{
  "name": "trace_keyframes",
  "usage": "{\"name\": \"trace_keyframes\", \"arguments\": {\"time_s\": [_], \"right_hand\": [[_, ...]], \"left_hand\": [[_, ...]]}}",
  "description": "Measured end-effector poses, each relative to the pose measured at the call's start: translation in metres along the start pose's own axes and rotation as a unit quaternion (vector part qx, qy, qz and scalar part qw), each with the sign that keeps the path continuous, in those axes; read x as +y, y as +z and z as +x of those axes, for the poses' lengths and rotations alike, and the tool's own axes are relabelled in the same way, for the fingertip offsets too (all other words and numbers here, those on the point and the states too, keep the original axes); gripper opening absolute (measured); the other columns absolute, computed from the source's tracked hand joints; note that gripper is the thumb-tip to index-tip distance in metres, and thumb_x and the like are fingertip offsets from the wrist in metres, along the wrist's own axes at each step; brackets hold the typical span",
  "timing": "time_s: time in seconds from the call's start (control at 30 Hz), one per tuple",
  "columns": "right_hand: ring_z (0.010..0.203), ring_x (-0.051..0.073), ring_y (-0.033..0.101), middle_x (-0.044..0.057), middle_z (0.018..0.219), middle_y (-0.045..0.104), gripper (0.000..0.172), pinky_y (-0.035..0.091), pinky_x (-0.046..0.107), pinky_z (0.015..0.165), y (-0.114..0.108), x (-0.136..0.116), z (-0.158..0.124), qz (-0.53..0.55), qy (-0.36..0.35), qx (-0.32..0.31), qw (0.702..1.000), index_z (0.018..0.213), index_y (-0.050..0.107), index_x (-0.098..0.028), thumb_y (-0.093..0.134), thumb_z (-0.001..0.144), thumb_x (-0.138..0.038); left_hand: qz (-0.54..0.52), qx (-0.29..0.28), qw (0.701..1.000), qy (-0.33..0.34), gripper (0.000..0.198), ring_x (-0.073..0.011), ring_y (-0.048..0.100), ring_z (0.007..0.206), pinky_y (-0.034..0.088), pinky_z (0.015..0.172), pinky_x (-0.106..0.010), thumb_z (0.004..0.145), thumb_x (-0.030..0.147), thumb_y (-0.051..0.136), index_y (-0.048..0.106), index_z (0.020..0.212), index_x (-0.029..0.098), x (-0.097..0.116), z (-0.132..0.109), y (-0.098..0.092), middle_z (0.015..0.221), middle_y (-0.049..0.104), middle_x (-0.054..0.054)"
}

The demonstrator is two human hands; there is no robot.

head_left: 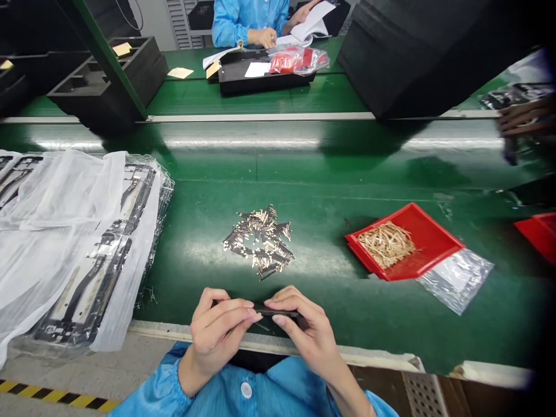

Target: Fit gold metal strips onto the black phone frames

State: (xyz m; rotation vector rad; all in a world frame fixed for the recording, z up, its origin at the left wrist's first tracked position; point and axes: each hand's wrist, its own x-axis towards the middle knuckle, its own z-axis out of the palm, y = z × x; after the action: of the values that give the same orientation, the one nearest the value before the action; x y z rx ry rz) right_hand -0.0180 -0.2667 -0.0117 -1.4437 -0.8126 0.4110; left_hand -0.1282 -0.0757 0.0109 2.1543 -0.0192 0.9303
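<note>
Close to the table's front edge, my left hand (220, 329) and my right hand (309, 331) are both closed on a thin dark strip (274, 311). The strip lies roughly level between them, pinched between fingertips and thumbs at each end. Fingers cover much of it, so its exact kind does not show. Just beyond the hands, a loose pile of small dark strips with gold-coloured ends (275, 255) is spread on the green table (321, 231). To the right, a red scoop-shaped tray (430, 240) holds a heap of thin tan strips (386, 244).
At left are clear plastic trays (150, 231) of flat dark parts under white film (65, 202). A clear bag (460, 278) lies by the red tray. Across the table are a black tray (264, 86) and a person in blue (249, 20). Another person's hand (527, 119) shows far right.
</note>
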Motion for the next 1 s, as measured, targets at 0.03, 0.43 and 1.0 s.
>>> {"name": "trace_keyframes", "arguments": {"time_s": [0.03, 0.43, 1.0], "right_hand": [[0.100, 0.019, 0.070, 0.004, 0.110, 0.075, 0.012, 0.057, 0.030, 0.089, -0.002, -0.001, -0.001, -0.004, 0.022, -0.010, 1.000, 0.121, 0.072, -0.027, 0.065, 0.112, -0.024], [0.078, 0.016, 0.062, 0.000, 0.092, 0.066, 0.026, 0.049, 0.025, 0.070, -0.003, -0.005, -0.006, -0.044, 0.175, 0.023, 0.983, 0.115, 0.069, -0.025, 0.057, 0.115, -0.049], [0.086, 0.018, 0.071, 0.002, 0.099, 0.075, 0.016, 0.055, 0.027, 0.080, -0.014, -0.012, 0.016, -0.156, -0.041, -0.089, 0.983, 0.118, 0.067, -0.028, 0.053, 0.115, -0.023]], "left_hand": [[-0.007, -0.006, 1.000, -0.003, 0.014, -0.0174, 0.071, 0.078, 0.054, 0.072, -0.034, 0.098, 0.008, 0.081, 0.077, 0.106, 0.019, -0.002, 0.004, 0.000, 0.097, 0.083, -0.004], [-0.036, -0.066, 0.977, -0.198, 0.005, -0.0137, 0.065, 0.073, 0.052, 0.064, -0.025, 0.100, 0.023, 0.082, 0.080, 0.096, 0.025, 0.009, 0.018, -0.004, 0.085, 0.078, 0.003], [-0.023, -0.012, 0.998, -0.058, 0.019, -0.0168, 0.068, 0.087, 0.051, 0.081, -0.033, 0.099, 0.008, 0.080, 0.077, 0.110, 0.023, 0.010, 0.015, -0.011, 0.098, 0.081, 0.001]]}}
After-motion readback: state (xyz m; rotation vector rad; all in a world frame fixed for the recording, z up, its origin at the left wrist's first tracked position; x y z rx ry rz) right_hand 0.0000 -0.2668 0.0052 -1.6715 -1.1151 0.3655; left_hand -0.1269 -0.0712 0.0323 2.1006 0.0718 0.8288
